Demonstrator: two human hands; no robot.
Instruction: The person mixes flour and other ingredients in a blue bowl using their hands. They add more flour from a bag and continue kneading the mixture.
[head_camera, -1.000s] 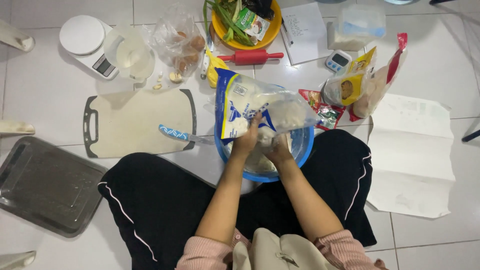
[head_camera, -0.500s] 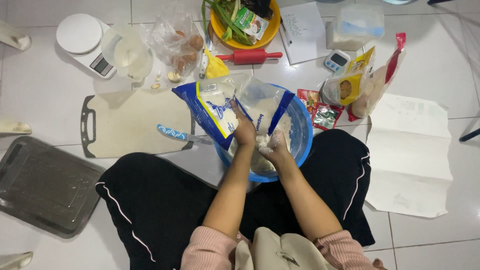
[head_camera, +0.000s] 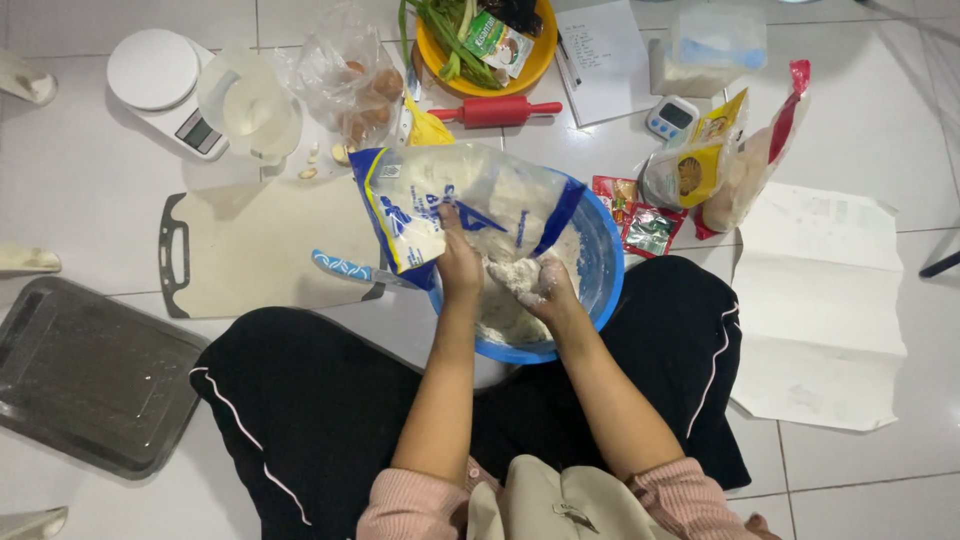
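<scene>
Fingers of the left hand (head_camera: 458, 262) clamp the flour bag (head_camera: 455, 205), tipped over the blue bowl (head_camera: 600, 270) on the floor between the knees. Right hand (head_camera: 545, 288), loosely cupped and flour-coated, rests in the white flour (head_camera: 505, 310) heaped inside. The bag is clear plastic with blue-and-yellow print. Beside the bowl lie a knife (head_camera: 345, 267) and cutting board (head_camera: 255, 245); a yellow bowl (head_camera: 490, 40) holds greens.
</scene>
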